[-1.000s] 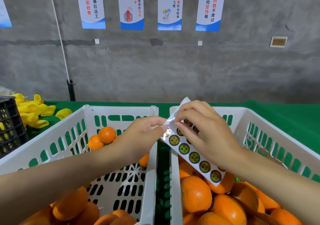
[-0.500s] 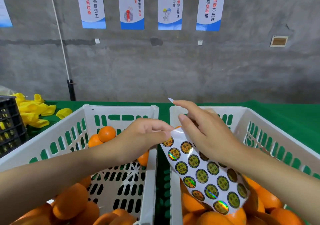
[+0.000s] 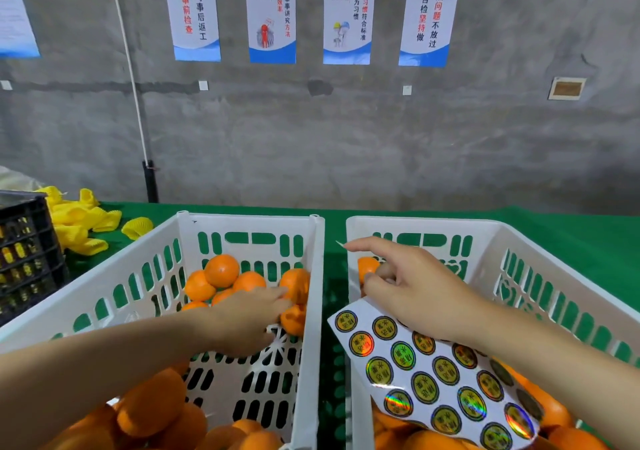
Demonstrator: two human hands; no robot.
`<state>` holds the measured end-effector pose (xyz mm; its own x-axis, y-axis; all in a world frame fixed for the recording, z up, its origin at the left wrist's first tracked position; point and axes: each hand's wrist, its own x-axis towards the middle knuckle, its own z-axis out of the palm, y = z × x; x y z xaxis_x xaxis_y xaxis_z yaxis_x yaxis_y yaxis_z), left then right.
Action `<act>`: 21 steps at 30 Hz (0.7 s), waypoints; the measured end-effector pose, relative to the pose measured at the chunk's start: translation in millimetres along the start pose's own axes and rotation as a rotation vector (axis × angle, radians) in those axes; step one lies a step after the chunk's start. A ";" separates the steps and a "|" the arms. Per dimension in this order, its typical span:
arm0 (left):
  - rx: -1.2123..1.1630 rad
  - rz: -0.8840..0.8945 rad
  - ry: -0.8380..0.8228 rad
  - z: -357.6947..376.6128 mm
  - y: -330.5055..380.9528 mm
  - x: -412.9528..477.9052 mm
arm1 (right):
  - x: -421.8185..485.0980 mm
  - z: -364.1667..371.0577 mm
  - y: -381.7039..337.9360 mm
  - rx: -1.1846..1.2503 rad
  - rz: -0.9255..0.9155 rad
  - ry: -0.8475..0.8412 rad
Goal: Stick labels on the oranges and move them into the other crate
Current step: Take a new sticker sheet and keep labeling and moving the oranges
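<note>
My left hand [image 3: 249, 318] reaches into the left white crate [image 3: 242, 224] and closes its fingers on an orange [image 3: 294, 323] against the crate's right wall. More oranges [image 3: 221, 271] are piled at the far end and several lie at the near end. My right hand [image 3: 415, 294] hovers over the right white crate [image 3: 433, 228], which is filled with oranges [image 3: 554, 411]. Its lower fingers pinch the label sheet [image 3: 433, 377] of round gold-green stickers. The index finger points left with a small label [image 3: 340, 244] on its tip.
Both crates stand side by side on a green tablecloth [image 3: 571, 235]. Yellow foam fruit nets [image 3: 83, 221] lie at the far left beside a black crate [image 3: 24, 252]. A grey concrete wall with posters stands behind the table.
My left hand let go of the label sheet and moved down-left into the left crate onto an orange. My right hand keeps the sheet, which now hangs open, with a label on its fingertip.
</note>
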<state>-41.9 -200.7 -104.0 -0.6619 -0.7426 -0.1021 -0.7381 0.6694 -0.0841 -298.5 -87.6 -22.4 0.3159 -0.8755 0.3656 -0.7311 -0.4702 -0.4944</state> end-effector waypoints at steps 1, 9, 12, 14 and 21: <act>0.082 0.031 -0.040 6.1 -0.7 1.4 | 0.4 -0.5 -0.1 -0.012 -0.003 0.000; 0.024 -0.190 0.019 -17.5 0.7 41.7 | -1.0 -2.1 -3.6 -0.083 -0.019 -0.037; -0.031 -0.236 -0.019 -19.7 1.1 58.3 | -0.4 -2.8 -3.8 -0.075 -0.023 -0.042; -0.037 -0.213 -0.042 -20.4 3.9 65.9 | 0.2 -3.9 -2.7 -0.071 -0.020 -0.042; 0.065 -0.260 -0.082 -13.1 7.4 85.2 | -1.1 -2.0 -3.5 -0.081 -0.032 -0.074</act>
<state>-105.5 -259.3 -100.3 -0.4368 -0.8873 -0.1480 -0.8700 0.4585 -0.1811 -297.6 -84.8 -19.5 0.3810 -0.8676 0.3196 -0.7658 -0.4898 -0.4167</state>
